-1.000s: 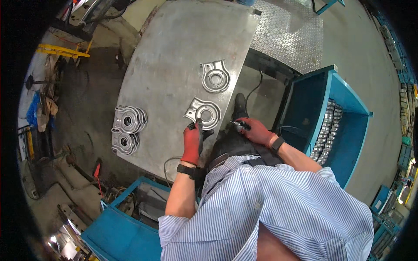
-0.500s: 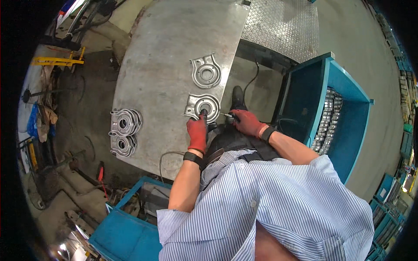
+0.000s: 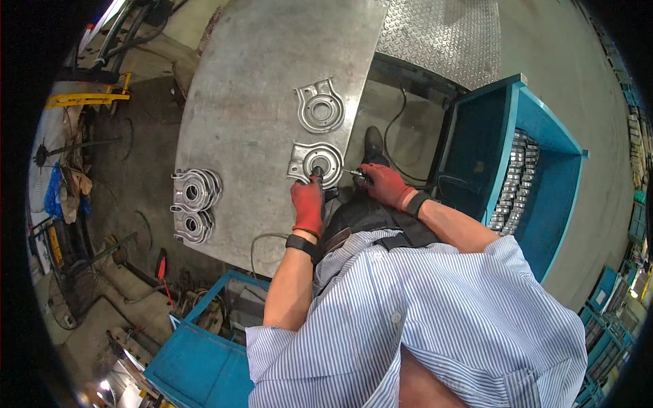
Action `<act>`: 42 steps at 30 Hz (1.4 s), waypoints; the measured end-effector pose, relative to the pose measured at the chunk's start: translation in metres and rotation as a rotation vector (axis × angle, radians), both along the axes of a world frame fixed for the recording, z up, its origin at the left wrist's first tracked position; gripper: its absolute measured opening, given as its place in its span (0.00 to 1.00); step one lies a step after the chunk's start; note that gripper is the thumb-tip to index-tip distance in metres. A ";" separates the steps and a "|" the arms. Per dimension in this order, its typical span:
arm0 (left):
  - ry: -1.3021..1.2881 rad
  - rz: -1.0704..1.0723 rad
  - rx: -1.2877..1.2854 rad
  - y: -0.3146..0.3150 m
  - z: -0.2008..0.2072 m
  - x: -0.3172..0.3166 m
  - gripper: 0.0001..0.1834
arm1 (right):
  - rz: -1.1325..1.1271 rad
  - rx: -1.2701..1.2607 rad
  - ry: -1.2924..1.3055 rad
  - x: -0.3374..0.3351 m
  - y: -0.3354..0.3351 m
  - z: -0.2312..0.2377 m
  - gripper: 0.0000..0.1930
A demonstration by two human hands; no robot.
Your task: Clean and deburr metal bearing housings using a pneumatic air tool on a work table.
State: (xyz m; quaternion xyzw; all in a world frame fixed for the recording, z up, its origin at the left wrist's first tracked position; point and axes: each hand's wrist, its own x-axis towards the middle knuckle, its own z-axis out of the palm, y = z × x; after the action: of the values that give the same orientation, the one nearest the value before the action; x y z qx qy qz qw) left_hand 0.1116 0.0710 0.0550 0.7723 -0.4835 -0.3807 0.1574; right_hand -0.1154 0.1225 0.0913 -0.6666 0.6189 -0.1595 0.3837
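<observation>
While left hand (image 3: 307,204) pins metal bracket (image 3: 315,162), right hand (image 3: 379,183) w/ tool just beside

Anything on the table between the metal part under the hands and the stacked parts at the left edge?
Nothing: the head view shows bare table between that metal part and the stacked parts.

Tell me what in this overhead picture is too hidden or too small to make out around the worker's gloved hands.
- Head view: the tool tip is hidden where the left hand covers it on the near metal plate.
- What the right hand grips is too small to identify; only a thin metal tip shows.
- The stacked plates at the metal table edge overlap, so their count is unclear.
- Parts in the blue bin are too small to identify.
</observation>
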 end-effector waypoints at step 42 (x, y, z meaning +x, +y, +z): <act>-0.703 0.087 -0.301 0.007 0.083 0.364 0.22 | -0.223 0.078 -0.178 -0.035 0.013 0.005 0.18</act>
State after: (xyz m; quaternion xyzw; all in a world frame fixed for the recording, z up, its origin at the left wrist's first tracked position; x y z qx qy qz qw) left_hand 0.4752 0.0782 0.1383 0.8438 -0.5253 -0.0103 0.1098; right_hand -0.1508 0.1357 0.0965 -0.5614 0.6584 -0.2357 0.4425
